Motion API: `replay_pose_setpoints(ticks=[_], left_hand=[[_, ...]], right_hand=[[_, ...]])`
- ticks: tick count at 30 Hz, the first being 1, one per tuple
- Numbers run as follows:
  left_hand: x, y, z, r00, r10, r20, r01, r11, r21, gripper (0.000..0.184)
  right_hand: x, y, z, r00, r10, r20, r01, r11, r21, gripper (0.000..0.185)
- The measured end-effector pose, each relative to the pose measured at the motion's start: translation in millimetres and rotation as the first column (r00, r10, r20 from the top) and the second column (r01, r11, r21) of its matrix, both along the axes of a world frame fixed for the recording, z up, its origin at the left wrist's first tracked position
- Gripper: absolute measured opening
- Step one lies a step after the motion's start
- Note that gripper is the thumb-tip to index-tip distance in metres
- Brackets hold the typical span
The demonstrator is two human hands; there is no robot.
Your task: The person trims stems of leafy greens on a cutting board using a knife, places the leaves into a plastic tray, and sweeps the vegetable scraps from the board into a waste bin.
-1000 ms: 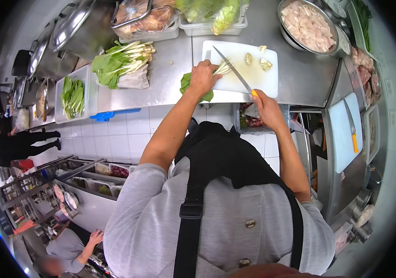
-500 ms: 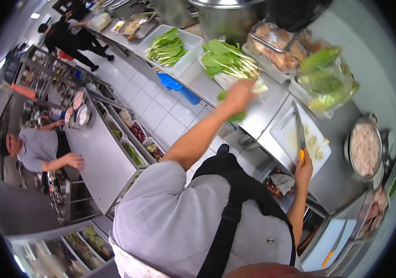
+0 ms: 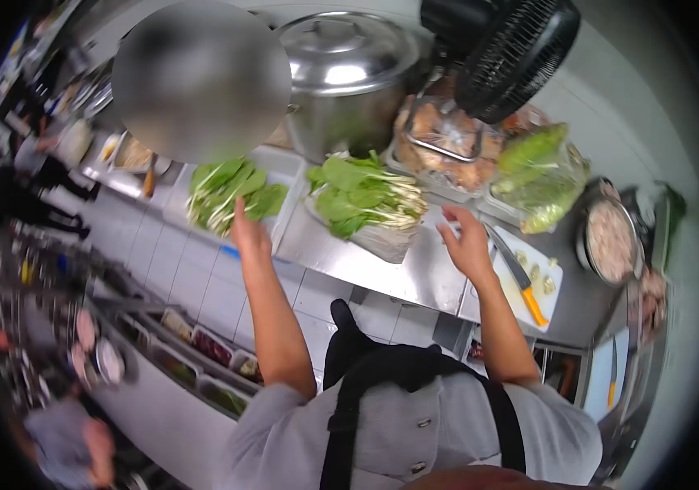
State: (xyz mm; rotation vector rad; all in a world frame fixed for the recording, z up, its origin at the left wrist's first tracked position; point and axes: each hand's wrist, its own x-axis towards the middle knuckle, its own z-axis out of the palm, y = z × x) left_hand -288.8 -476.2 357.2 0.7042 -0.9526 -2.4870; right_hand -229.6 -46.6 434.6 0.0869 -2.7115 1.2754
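Note:
My left hand [image 3: 250, 234] is over the near edge of a white plastic tub [image 3: 290, 175], a finger stretched toward the leafy greens [image 3: 227, 192] in it. It appears open and holds nothing that I can see. My right hand [image 3: 468, 247] is open, with thumb and fingers apart, above the steel counter beside the white cutting board [image 3: 504, 287]. An orange-handled knife [image 3: 521, 273] lies on that board with cut pale stem pieces [image 3: 549, 284]. Between my hands, a bunch of greens with white stems [image 3: 366, 196] rests on a plastic bag [image 3: 386, 242].
Behind the greens stand a large lidded pot [image 3: 341, 90], a tub of bagged food [image 3: 447, 151] and a black fan [image 3: 521, 61]. Bagged green produce [image 3: 541, 175] and a bowl of pale meat [image 3: 611, 241] are at right. Other people work at left.
My right hand has let go of the knife, now on the board, and moved left. My left hand has left the bunch and moved left to the tub. The view has turned.

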Motion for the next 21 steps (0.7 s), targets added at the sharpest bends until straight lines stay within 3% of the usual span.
replay_pose_setpoints(ticks=[1,3,6,7,8,9,11,12,14,17,18,21], left_hand=[[11.6,10.2,8.9,0.983,0.089,0.163,-0.066,0.988,-0.14,0.059],[22.6,19.4,-9.4,0.953,0.156,0.258,-0.055,0.932,-0.358,0.064],[38.2,37.9,7.1,0.995,0.033,0.091,0.011,0.898,-0.441,0.066],[41.3,42.9,17.0,0.998,0.007,0.064,0.025,0.875,-0.484,0.062],[44.9,49.6,27.0,0.999,-0.015,0.036,0.032,0.85,-0.526,0.059],[46.4,57.6,32.3,0.999,-0.034,0.009,0.033,0.822,-0.568,0.056],[43.6,73.8,32.1,0.974,-0.224,-0.018,0.162,0.755,-0.636,0.049],[45.5,83.8,32.5,0.948,-0.316,-0.022,0.221,0.708,-0.67,0.046],[42.7,122.9,40.6,0.865,-0.501,0.013,0.357,0.599,-0.717,0.037],[44.4,200.8,52.0,0.672,-0.738,0.061,0.506,0.397,-0.766,0.035],[44.6,229.1,53.3,0.594,-0.799,0.091,0.548,0.319,-0.773,0.036],[42.4,314.9,42.6,0.383,-0.923,0.045,0.753,0.283,-0.593,0.034]], right_hand=[[-15.0,-10.6,5.1,0.998,-0.064,0.002,0.064,0.996,-0.053,0.036],[-24.5,-21.8,17.2,0.997,-0.057,-0.053,0.055,0.997,-0.047,0.032],[-25.9,-26.0,28.2,0.988,-0.155,0.018,0.156,0.984,-0.092,0.035],[-31.7,-13.1,22.6,0.931,-0.344,-0.123,0.337,0.939,-0.074,0.04],[-39.6,12.1,7.9,0.823,-0.504,-0.263,0.501,0.861,-0.083,0.044],[-54.8,60.2,-8.7,0.659,-0.508,-0.556,0.633,0.773,0.044,0.059],[-71.1,139.8,27.5,0.524,-0.538,-0.66,0.797,0.582,0.158,0.079],[-89.4,186.9,33.3,0.456,-0.55,-0.7,0.839,0.528,0.133,0.081],[-126.2,259.0,41.3,0.391,-0.691,-0.608,0.92,0.297,0.255,0.071],[-148.0,315.3,56.1,0.842,-0.483,-0.241,0.532,0.67,0.517,0.048],[-146.0,320.1,58.5,0.811,-0.515,-0.278,0.584,0.673,0.455,0.045],[-153.1,327.2,57.1,0.734,-0.574,-0.363,0.663,0.721,0.202,0.04]])
